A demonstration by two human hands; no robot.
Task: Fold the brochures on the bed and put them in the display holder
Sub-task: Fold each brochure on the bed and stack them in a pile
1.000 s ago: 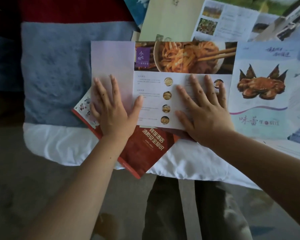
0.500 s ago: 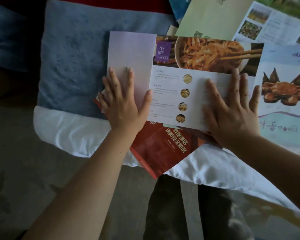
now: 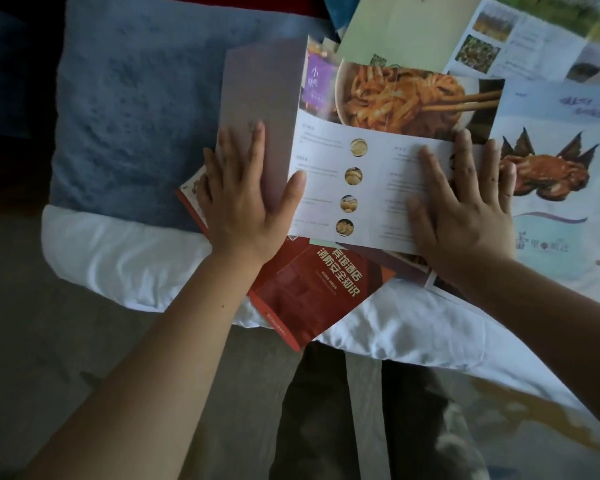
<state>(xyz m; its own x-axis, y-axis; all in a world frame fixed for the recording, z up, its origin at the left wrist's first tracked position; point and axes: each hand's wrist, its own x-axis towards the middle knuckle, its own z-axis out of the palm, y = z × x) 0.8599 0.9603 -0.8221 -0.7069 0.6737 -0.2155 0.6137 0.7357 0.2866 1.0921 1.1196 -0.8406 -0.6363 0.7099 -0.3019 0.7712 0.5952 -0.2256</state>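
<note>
A noodle brochure (image 3: 378,161) lies unfolded on the bed, with a food photo along the top and small round dish pictures on its white panel. Its plain pale purple left flap (image 3: 257,84) looks slightly raised along the crease. My left hand (image 3: 246,202) rests flat on that flap, fingers spread and thumb at the crease. My right hand (image 3: 465,216) presses flat on the brochure's right part. A red brochure (image 3: 312,289) lies underneath, sticking out over the bed edge. No display holder is in view.
A crab brochure (image 3: 551,168) lies to the right, and a pale green sheet (image 3: 395,29) and a landscape brochure (image 3: 534,46) lie behind. A blue blanket (image 3: 136,116) covers the white sheet (image 3: 118,258) on the left. My legs (image 3: 326,410) stand against the bed edge.
The view has shifted, so everything sits further right in frame. Both hands stay on the noodle brochure. The left flap now appears a little more tilted up.
</note>
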